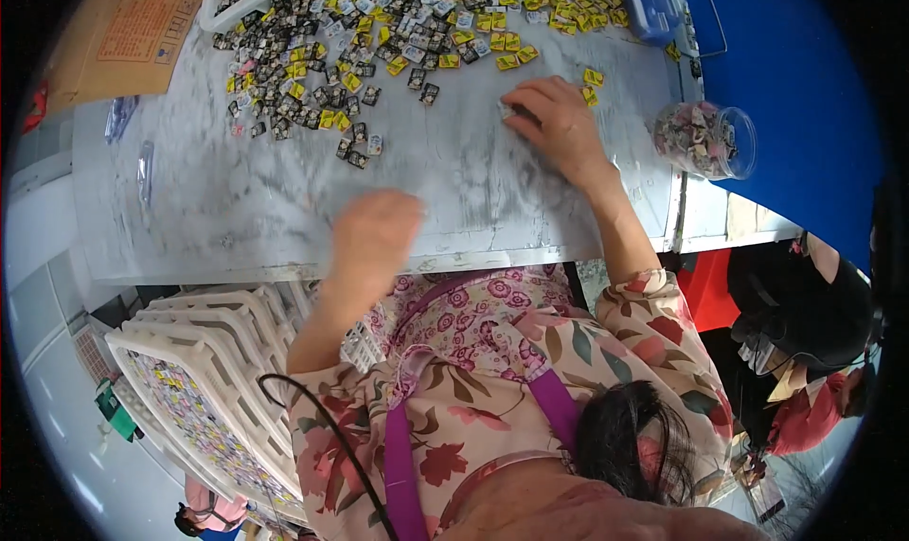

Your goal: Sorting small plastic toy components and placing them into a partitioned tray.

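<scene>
Nearest the lens in the head view: dark hair (620, 437) and a floral top (473, 423), cut off by the lower rim, with a black cable (331, 431) curving over the left sleeve. Left hand (379, 221): blurred above the tabletop (454, 200), near its front edge; looks loosely curled, impossible to say whether holding anything. Right hand (554, 120): fingers bent, thumb close to forefinger, with a small pale piece (506, 112) mostly covered at the tips; gripped or merely touched, impossible to say. Beyond both hands, many small rectangular pieces (417, 53) in black, yellow and white, running out past the top edge, prints too tiny to make out. Among them at upper left, a white tray (221, 13), cut off too, beside a cardboard box (114, 44). To the right, a blue case (653, 9) and a clear jar (705, 143) of jumbled bits. Lower left, stacked white trays (204, 352), partly hidden behind the left arm.
</scene>
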Available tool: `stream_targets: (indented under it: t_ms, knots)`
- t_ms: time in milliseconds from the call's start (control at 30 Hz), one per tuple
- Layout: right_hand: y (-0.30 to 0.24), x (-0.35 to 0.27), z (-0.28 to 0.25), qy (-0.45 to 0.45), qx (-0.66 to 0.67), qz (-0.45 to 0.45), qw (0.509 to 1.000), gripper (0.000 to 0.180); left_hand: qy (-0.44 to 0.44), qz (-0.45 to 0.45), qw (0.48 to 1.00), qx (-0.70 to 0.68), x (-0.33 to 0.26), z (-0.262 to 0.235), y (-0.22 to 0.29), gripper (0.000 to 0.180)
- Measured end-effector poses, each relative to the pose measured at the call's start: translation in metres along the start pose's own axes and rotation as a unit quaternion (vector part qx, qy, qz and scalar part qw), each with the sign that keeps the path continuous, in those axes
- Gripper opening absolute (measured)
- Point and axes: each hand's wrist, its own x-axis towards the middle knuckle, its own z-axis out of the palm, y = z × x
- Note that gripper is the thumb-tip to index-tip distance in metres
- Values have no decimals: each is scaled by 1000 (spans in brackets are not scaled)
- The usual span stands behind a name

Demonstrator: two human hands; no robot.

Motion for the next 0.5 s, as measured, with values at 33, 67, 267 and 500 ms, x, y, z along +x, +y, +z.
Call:
stream_targets:
  t_ms: [33, 67, 267, 500]
  knots:
    - [-4, 1, 0, -1, 2, -2, 1000, 26, -62, -25, 998, -8, 6, 7, 18, 13]
    - [-7, 0, 0, -8, 18, -11, 1000, 27, -124, -49, 991, -17, 10, 13, 29, 14]
    - [-1, -14, -30, -6, 37, 24, 999, 29, -47, -67, 995, -63, 87, 11, 4, 15]
    - [-7, -49, -39, -64, 36, 51, 996, 30, 146, 27, 987, -59, 171, 67, -51, 25]
